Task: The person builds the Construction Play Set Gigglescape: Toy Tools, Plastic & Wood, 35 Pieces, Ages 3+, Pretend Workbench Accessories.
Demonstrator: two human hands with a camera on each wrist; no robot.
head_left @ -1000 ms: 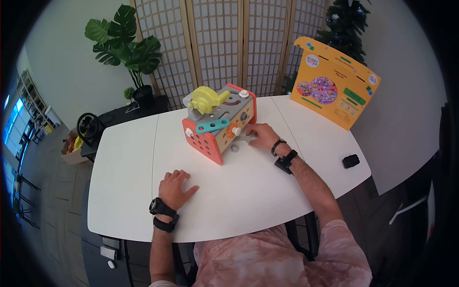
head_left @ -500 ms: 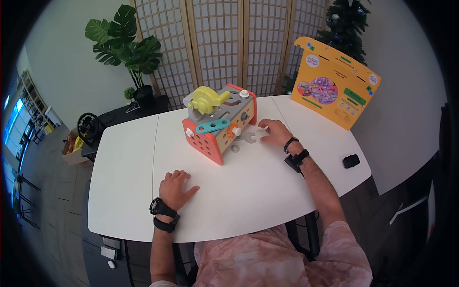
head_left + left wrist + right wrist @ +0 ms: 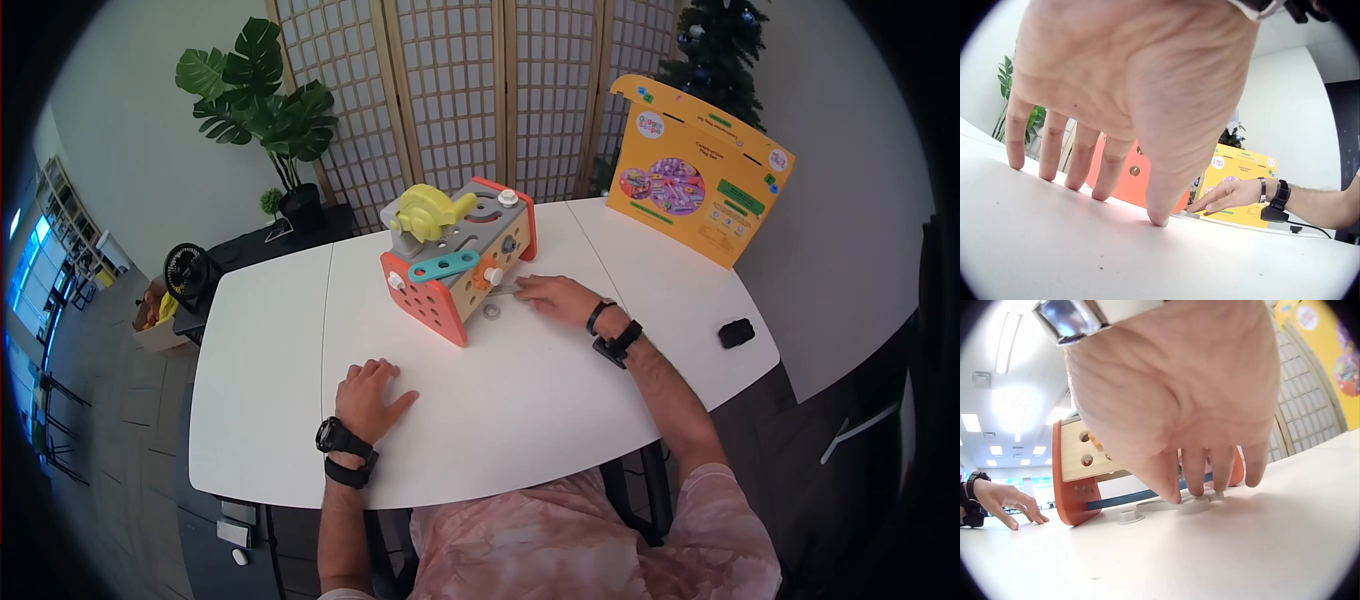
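On the white table (image 3: pixel 260 390), my right hand (image 3: pixel 560 300) lies over a grey wrench (image 3: pixel 504 291), its fingers extended. In the right wrist view the fingertips and thumb of this hand (image 3: pixel 1179 394) touch the wrench (image 3: pixel 1159 505), partly hiding it. A small grey ring (image 3: pixel 491 312) lies beside it. Just behind is a toy workbench (image 3: pixel 430 302) with red end panels, a yellow saw-like piece (image 3: pixel 425 212), a teal strip (image 3: pixel 444 265) and an orange piece (image 3: pixel 483 274). My left hand (image 3: pixel 368 400) rests its fingertips on the table, holding nothing.
An orange-yellow box (image 3: pixel 700 180) stands at the table's back right. A small black object (image 3: pixel 736 333) lies near the right edge. Beyond the table are a lattice screen (image 3: pixel 450 100), a potted plant (image 3: pixel 265 110) and a black fan (image 3: pixel 188 271).
Having moved off the wrench to the right, my right hand is back over it with fingers extended. My left hand stays in place on the table. The head view has shifted slightly.
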